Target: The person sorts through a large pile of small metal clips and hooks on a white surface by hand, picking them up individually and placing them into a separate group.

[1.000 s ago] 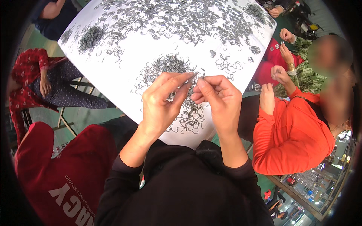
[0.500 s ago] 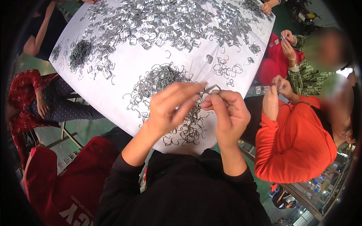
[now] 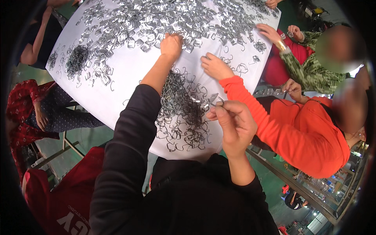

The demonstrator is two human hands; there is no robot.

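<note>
My right hand [image 3: 237, 121] is closed, thumb against fingers, on a bent wire hook [image 3: 220, 102] above the near part of the table. A shiny flat metal buckle [image 3: 211, 100] shows at the hook's far side. My left arm is stretched forward, and my left hand [image 3: 171, 46] lies at the near edge of a wide spread of silvery buckles [image 3: 150, 23]. Its fingers are curled down, and their tips are hidden. Between my hands a tangled heap of dark wire hooks [image 3: 172, 96] rests on the white tabletop [image 3: 135, 74].
A co-worker's hand in an orange sleeve [image 3: 246, 94] reaches across the table from the right. Beyond it is another person's hand with a gold bracelet [image 3: 270, 33]. A second wire heap [image 3: 76, 60] lies at the left. People sit along both sides.
My left hand has left my right and moved forward to the buckles. The orange-sleeved arm has reached over the table, as has the hand with the bracelet. My right hand still holds the hook.
</note>
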